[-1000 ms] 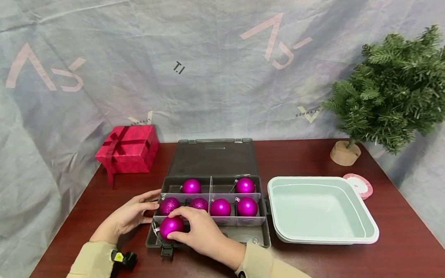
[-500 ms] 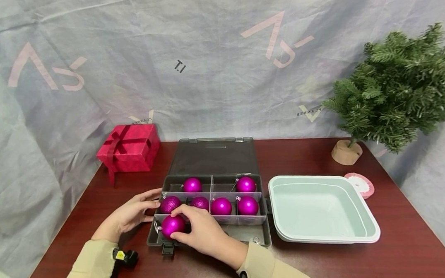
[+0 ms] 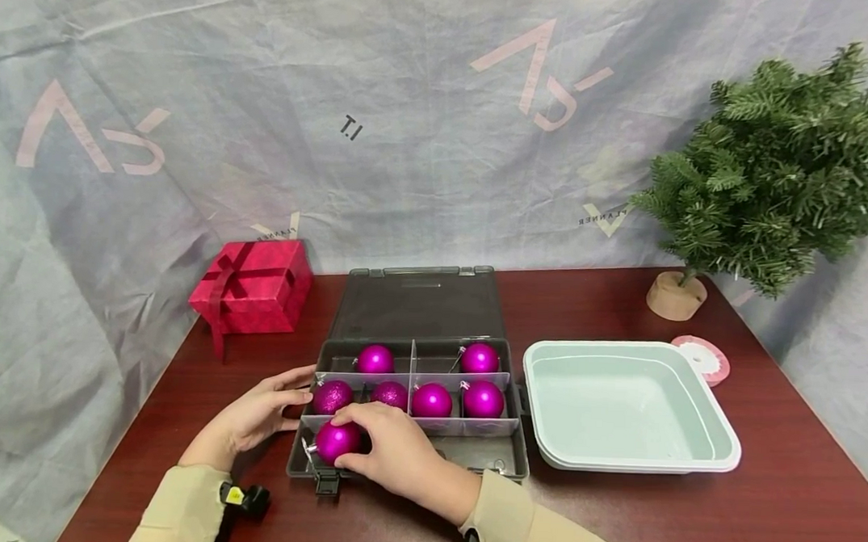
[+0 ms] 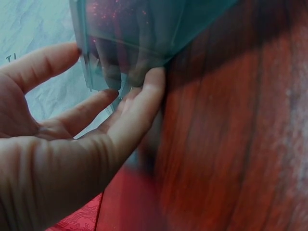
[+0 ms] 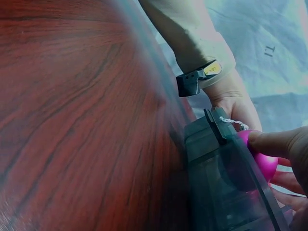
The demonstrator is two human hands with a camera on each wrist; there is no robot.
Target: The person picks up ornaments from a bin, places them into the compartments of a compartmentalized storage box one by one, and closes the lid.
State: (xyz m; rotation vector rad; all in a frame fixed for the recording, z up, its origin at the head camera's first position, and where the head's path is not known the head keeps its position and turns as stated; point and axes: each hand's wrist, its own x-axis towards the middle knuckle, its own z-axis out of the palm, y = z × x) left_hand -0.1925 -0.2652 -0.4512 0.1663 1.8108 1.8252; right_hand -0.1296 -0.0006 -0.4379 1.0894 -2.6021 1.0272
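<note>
My right hand [image 3: 397, 451] pinches a shiny magenta Christmas bauble [image 3: 337, 442] between thumb and fingers. The bauble sits low in the front left compartment of a dark see-through divider box [image 3: 462, 454]. Its silver cap points left, and its white cord lies by the front rim, as the right wrist view shows at the cord [image 5: 231, 120]. My left hand [image 3: 260, 413] rests its loosely straight fingers against the box's left wall [image 4: 130, 48]. Several more magenta baubles fill the middle and back rows, among them a glittery bauble [image 3: 332, 397]; a second glittery bauble [image 3: 389, 394] is partly hidden by my right hand.
The box's lid [image 3: 418, 307] lies open behind it. A pale green tub [image 3: 629, 467] stands close to its right, with a pink ribbon spool [image 3: 706, 360] behind. At the back are a red gift box [image 3: 255, 287] and a small artificial Christmas tree [image 3: 773, 173].
The bauble in my right hand has settled slightly, and its cord has swung toward the front rim. My left hand stays at the box's side.
</note>
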